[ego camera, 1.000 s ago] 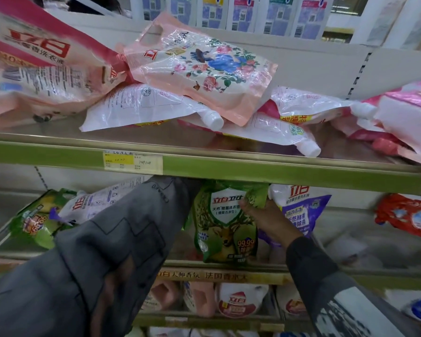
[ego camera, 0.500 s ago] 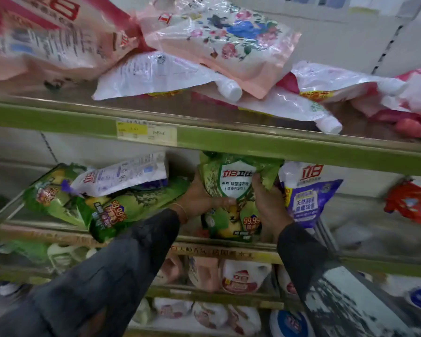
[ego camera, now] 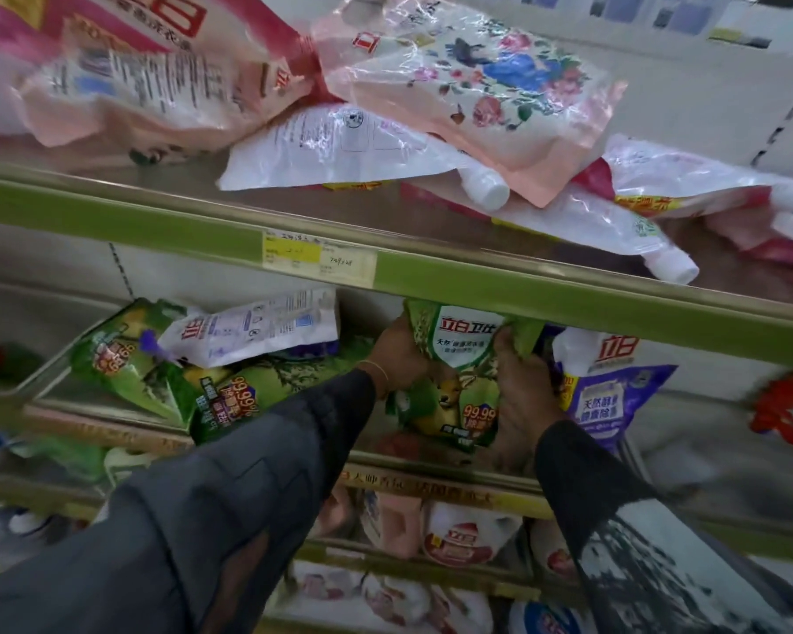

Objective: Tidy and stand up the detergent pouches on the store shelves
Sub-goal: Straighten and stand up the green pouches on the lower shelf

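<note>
A green detergent pouch with a deer picture (ego camera: 461, 382) stands upright on the middle shelf (ego camera: 440, 464), its top tucked under the green shelf rail. My left hand (ego camera: 397, 354) grips its upper left edge and my right hand (ego camera: 520, 382) grips its right side. To its left, other green pouches (ego camera: 230, 395) and a white-backed pouch (ego camera: 257, 329) lie flat in a heap. A purple and white pouch (ego camera: 610, 391) stands just right of my right hand.
The upper shelf (ego camera: 431, 276) carries pink, floral and white pouches (ego camera: 472, 84) lying on their sides, two white caps near its front edge. A red pouch (ego camera: 788, 411) sits at the far right. Lower shelves hold pink and white pouches (ego camera: 468, 533).
My left hand came from behind the sleeve onto the green pouch's upper left edge, joining the right hand. The view dropped a little and moved closer to the shelves.
</note>
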`<move>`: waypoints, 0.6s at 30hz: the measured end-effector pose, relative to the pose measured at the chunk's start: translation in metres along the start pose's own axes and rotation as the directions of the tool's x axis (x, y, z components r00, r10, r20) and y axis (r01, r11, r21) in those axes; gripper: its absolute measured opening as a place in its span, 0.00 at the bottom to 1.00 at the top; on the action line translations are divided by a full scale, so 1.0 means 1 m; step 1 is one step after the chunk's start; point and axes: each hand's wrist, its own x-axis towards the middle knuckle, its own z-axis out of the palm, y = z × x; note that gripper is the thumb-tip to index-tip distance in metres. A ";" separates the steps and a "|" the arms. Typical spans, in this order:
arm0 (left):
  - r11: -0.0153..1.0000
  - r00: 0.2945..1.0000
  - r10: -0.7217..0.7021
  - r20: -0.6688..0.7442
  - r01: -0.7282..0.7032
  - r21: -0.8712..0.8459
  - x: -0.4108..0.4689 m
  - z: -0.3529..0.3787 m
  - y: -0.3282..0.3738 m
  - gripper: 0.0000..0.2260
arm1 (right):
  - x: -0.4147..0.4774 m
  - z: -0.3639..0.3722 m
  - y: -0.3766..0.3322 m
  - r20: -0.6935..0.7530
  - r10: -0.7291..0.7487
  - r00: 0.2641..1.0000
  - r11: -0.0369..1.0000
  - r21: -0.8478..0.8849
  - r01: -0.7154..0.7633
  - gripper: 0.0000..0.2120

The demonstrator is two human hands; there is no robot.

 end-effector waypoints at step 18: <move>0.999 0.957 -0.040 0.288 0.038 0.013 -0.012 -0.020 -0.002 0.31 | -0.041 -0.023 0.065 -0.053 0.024 0.998 0.903 -0.427 -0.045 0.27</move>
